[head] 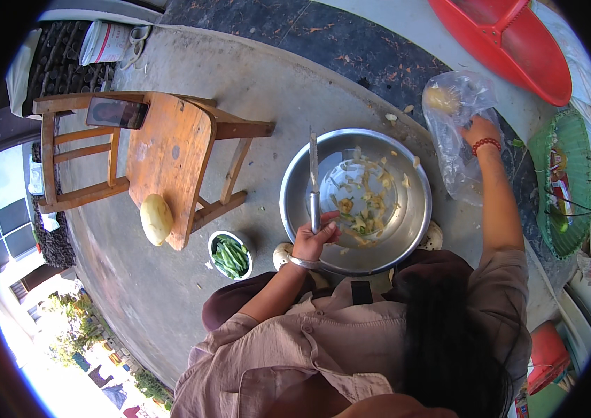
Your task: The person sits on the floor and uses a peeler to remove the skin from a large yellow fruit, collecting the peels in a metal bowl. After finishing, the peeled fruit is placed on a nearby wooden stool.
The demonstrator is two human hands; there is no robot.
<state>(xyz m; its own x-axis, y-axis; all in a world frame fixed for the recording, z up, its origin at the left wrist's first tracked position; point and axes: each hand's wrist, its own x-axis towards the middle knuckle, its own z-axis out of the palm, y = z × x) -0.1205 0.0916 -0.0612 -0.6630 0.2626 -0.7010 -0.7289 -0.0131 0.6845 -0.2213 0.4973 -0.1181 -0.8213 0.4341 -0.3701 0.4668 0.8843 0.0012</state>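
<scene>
My left hand (315, 239) grips the metal handle of a knife or peeler (314, 180), its narrow blade pointing away from me. It is held over the left side of a wide stainless steel basin (291, 157). Vegetable peelings (373, 204) and green scraps lie in the basin's bottom. Out to the right, my right hand (481, 130), with a red bead bracelet, has its fingers curled on a clear plastic bag (454, 151). A pale round thing, possibly a potato (439, 99), shows through the bag. A peeled potato (157, 219) rests at the wooden chair's (170, 136) seat edge.
A white bowl of cut green vegetables (231, 256) stands left of the basin. A phone (116, 113) leans on the chair. At right are a green basket (562, 183) and a red plastic scoop or tub (509, 42). A white bucket (104, 43) sits far left.
</scene>
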